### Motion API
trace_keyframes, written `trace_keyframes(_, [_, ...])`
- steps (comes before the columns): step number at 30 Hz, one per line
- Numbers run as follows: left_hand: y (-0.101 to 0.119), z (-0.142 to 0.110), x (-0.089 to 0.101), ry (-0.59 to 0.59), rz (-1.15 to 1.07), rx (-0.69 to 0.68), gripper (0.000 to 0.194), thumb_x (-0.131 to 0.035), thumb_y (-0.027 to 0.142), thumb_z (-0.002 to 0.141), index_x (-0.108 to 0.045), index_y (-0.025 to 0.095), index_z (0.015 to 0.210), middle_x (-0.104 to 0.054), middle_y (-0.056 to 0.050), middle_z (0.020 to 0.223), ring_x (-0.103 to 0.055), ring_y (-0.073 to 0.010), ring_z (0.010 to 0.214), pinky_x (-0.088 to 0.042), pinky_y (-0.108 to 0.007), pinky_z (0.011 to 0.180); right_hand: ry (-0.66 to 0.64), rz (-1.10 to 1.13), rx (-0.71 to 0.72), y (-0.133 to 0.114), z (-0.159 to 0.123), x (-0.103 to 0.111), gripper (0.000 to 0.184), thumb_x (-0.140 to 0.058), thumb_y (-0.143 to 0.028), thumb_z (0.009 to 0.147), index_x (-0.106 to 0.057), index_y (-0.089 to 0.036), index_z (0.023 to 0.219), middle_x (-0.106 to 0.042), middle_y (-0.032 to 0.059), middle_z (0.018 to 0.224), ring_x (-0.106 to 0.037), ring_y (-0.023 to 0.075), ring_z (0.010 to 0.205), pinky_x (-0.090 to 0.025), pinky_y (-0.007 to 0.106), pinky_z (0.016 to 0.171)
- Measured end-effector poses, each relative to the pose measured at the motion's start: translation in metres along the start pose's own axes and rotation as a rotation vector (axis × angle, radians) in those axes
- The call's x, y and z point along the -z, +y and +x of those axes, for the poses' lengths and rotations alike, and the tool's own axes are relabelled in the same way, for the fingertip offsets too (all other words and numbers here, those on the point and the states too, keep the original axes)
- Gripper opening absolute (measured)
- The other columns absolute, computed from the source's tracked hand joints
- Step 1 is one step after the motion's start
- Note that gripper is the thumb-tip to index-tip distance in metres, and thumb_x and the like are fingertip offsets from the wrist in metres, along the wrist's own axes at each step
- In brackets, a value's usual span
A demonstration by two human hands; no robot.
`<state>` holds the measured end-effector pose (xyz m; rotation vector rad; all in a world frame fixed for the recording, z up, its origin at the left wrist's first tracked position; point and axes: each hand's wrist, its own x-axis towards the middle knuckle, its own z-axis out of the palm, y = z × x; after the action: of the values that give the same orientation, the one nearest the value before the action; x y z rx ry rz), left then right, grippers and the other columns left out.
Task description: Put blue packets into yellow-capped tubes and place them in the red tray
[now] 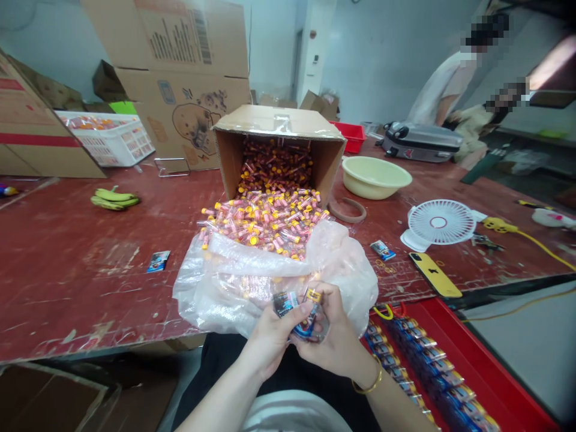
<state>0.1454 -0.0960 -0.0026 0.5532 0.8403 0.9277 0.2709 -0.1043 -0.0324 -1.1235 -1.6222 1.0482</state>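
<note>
Bananas [114, 199] L; white fan [438, 223] nr phone [435, 276] (yellow back), R; suitcase [423, 143] bhd basin [377, 185].

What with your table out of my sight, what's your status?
Left hand: grip on packet. Right hand: grip on yellow-capped tube. Plastic bunched between hands and tube pile, perhaps in the way.

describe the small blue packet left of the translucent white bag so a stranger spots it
On the wide red table, find the yellow-green bananas. Between them and the bag lies the packet; its blue lookalike lies right of the bag.
</note>
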Motion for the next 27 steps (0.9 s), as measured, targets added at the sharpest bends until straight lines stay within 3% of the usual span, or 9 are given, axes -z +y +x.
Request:
trace_keyframes(4, [-0.002, 0.005, 0.000, 0.065, 0.066, 0.012, 0.040, -0.074, 0.040, 0.072, -0.068, 0.011, 0.099, -0.073, -0.013, 0.091, -0.068, -0.0238, 0.080, -0.055, -0.029, 0.065, 0.131, -0.050, 0.060, 0.000, -0.002, 0.022, 0.061, -0.072, -0.020, 0.065, -0.031, -0.028, 0.109, -0.050, 0.0025, 0.101, -0.059, 0.0164, 0.083, -0.053, 0.029, 0.068])
trace_keyframes(7, [-0.008, 0.007, 0.002, 0.114, 0.111, 0.065, 0.040, -0.068, 0.035, 0.077, -0.064, 0.013, 0.110, -0.071, -0.014, 0.102, -0.068, -0.0280, 0.091, -0.058, -0.032, 0.063, 0.416, -0.321, 0.042, 0.025, -0.021, 0.092, 0.063, -0.074, -0.027, 0.065, -0.033, -0.025, 0.113, -0.050, 0.0048, 0.106, -0.057, 0.0195, 0.093, -0.050, 0.035, 0.081])
trace_keyframes(9, [-0.012, 0.012, 0.003, 0.101, 0.185, 0.076, 0.042, -0.072, 0.031, 0.073, -0.063, 0.014, 0.111, -0.071, -0.013, 0.104, -0.068, -0.0281, 0.090, -0.060, -0.032, 0.061, 0.536, -0.566, -0.158, 0.053, -0.062, 0.160, 0.065, -0.073, -0.032, 0.063, -0.033, -0.023, 0.114, -0.050, 0.0068, 0.110, -0.055, 0.0210, 0.097, -0.047, 0.036, 0.087])
trace_keyframes(11, [-0.017, 0.018, 0.002, 0.073, 0.277, 0.082, 0.044, -0.078, 0.032, 0.067, -0.066, 0.014, 0.104, -0.072, -0.011, 0.101, -0.069, -0.0282, 0.087, -0.061, -0.031, 0.059, 0.564, -0.792, -0.520, 0.079, -0.130, 0.222, 0.059, -0.070, -0.035, 0.062, -0.037, -0.021, 0.109, -0.052, 0.0057, 0.105, -0.055, 0.0215, 0.096, -0.046, 0.035, 0.086])
trace_keyframes(13, [-0.021, 0.024, -0.002, 0.077, 0.337, 0.090, 0.040, -0.083, 0.034, 0.059, -0.069, 0.013, 0.091, -0.074, -0.010, 0.094, -0.068, -0.0287, 0.087, -0.061, -0.030, 0.057, 0.589, -0.873, -0.772, 0.099, -0.207, 0.259, 0.050, -0.072, -0.030, 0.053, -0.044, -0.020, 0.093, -0.054, 0.0051, 0.095, -0.054, 0.0245, 0.094, -0.045, 0.038, 0.086])
trace_keyframes(16, [-0.027, 0.028, -0.009, 0.134, 0.347, 0.085, 0.035, -0.088, 0.032, 0.050, -0.071, 0.014, 0.075, -0.074, -0.006, 0.086, -0.067, -0.0281, 0.089, -0.060, -0.026, 0.052, 0.619, -0.907, -1.027, 0.122, -0.301, 0.270, 0.047, -0.074, -0.025, 0.041, -0.046, -0.020, 0.079, -0.054, 0.0044, 0.085, -0.055, 0.0284, 0.088, -0.045, 0.042, 0.079])
trace_keyframes(18, [-0.029, 0.030, -0.014, 0.161, 0.340, 0.072, 0.035, -0.088, 0.030, 0.048, -0.071, 0.015, 0.074, -0.074, -0.004, 0.083, -0.067, -0.0262, 0.086, -0.060, -0.025, 0.050, 0.630, -0.916, -1.136, 0.138, -0.337, 0.261, 0.048, -0.074, -0.028, 0.041, -0.047, -0.019, 0.079, -0.055, 0.0070, 0.088, -0.055, 0.0313, 0.091, -0.045, 0.043, 0.077])
trace_keyframes(23, [-0.030, 0.029, -0.024, 0.178, 0.360, 0.084, 0.030, -0.085, 0.031, 0.054, -0.072, 0.016, 0.077, -0.071, -0.002, 0.075, -0.067, -0.0234, 0.075, -0.060, -0.027, 0.049, 0.619, -0.893, -1.249, 0.182, -0.359, 0.245, 0.057, -0.075, -0.039, 0.045, -0.051, -0.019, 0.092, -0.055, 0.0106, 0.106, -0.053, 0.0328, 0.104, -0.045, 0.042, 0.081])
trace_keyframes(27, [-0.032, 0.026, -0.029, 0.141, 0.384, 0.125, 0.028, -0.082, 0.029, 0.056, -0.073, 0.015, 0.078, -0.073, -0.006, 0.087, -0.068, -0.0291, 0.087, -0.060, -0.027, 0.049, 0.596, -0.853, -1.289, 0.192, -0.365, 0.245, 0.069, -0.076, -0.038, 0.044, -0.051, -0.017, 0.105, -0.056, 0.0113, 0.111, -0.053, 0.0339, 0.110, -0.046, 0.044, 0.085])
